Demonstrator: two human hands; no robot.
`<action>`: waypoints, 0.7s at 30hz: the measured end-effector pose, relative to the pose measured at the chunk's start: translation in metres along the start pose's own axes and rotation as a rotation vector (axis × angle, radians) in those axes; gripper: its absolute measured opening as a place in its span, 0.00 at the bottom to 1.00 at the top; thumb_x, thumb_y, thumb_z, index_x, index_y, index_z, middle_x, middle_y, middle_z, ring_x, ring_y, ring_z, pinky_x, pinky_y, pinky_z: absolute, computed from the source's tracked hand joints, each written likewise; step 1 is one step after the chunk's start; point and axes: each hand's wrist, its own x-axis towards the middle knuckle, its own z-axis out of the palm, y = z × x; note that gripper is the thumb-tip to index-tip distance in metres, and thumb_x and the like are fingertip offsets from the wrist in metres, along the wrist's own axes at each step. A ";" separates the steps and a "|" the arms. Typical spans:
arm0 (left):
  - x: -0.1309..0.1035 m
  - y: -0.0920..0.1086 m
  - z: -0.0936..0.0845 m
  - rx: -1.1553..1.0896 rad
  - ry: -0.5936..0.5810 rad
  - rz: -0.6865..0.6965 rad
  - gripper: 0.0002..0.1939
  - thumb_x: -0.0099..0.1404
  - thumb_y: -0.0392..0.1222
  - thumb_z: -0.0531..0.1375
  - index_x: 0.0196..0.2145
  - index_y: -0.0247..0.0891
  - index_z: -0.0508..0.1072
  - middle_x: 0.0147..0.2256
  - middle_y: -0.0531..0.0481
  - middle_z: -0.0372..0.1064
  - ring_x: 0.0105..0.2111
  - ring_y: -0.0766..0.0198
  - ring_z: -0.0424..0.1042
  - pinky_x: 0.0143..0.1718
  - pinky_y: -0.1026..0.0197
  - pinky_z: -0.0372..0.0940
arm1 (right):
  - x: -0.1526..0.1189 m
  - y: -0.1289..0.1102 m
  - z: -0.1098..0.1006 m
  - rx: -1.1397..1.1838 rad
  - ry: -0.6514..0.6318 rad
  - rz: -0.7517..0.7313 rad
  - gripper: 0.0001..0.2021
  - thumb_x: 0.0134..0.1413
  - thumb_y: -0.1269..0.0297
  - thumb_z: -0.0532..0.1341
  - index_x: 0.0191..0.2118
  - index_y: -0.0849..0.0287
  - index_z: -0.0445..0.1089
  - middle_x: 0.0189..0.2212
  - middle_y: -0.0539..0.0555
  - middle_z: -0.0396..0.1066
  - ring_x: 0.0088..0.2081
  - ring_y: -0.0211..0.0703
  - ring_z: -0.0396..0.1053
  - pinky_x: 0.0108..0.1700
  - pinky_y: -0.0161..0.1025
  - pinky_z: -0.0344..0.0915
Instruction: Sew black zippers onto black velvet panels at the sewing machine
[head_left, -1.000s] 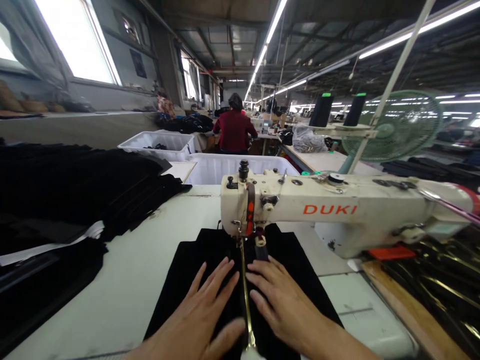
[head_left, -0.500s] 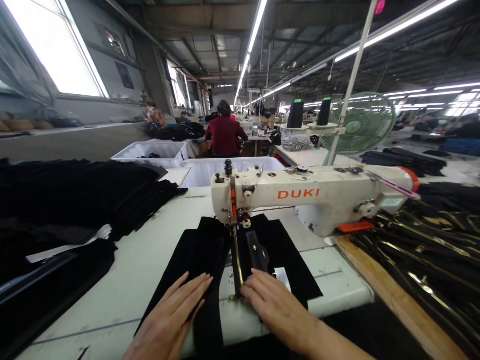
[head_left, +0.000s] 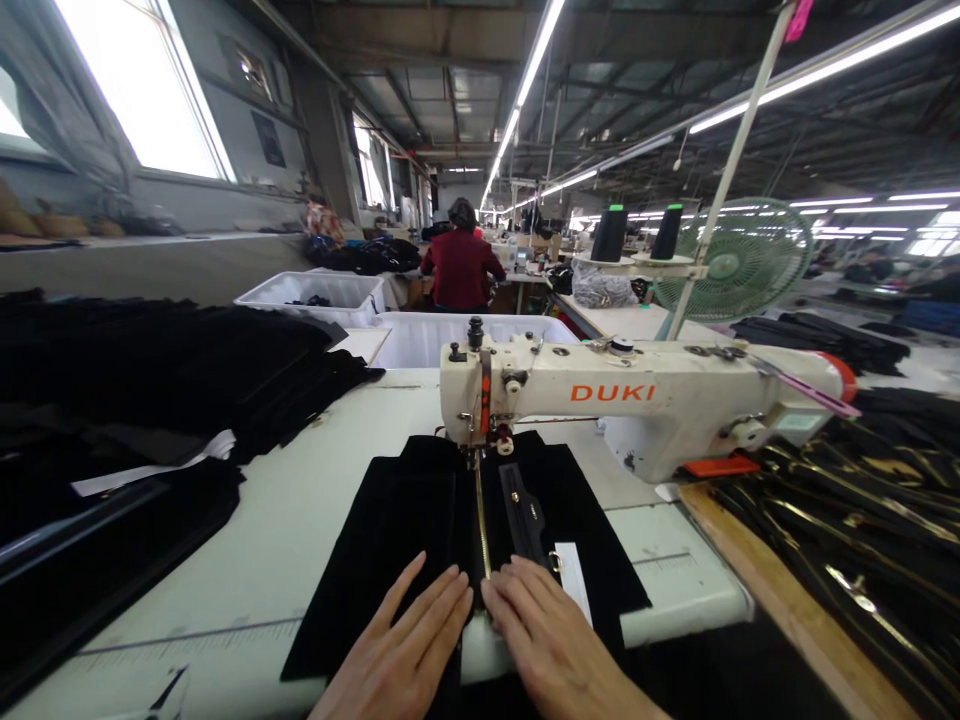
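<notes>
Flat on the left black panel (head_left: 401,510) the left hand (head_left: 412,638) is laid, its grip loose, fingers stretched toward the white sewing machine (head_left: 540,385); at the gold zipper's (head_left: 481,515) near end the right hand (head_left: 544,620) is set, fingers bent, though whether that grip is pinched together cannot be made out; between the two panels the zipper is stretched up to the needle area, everything carried by the pale tabletop (head_left: 315,500); on the right black panel (head_left: 604,545) a dark strap (head_left: 523,515) and a white tag (head_left: 574,578) are seen.
</notes>
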 end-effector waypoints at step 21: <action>0.003 0.019 0.025 -0.132 0.171 -0.095 0.25 0.66 0.22 0.45 0.54 0.31 0.71 0.52 0.46 0.74 0.56 0.60 0.68 0.56 0.61 0.65 | 0.007 -0.001 -0.002 0.213 0.064 0.168 0.13 0.67 0.73 0.52 0.52 0.60 0.69 0.41 0.56 0.74 0.42 0.47 0.72 0.50 0.48 0.71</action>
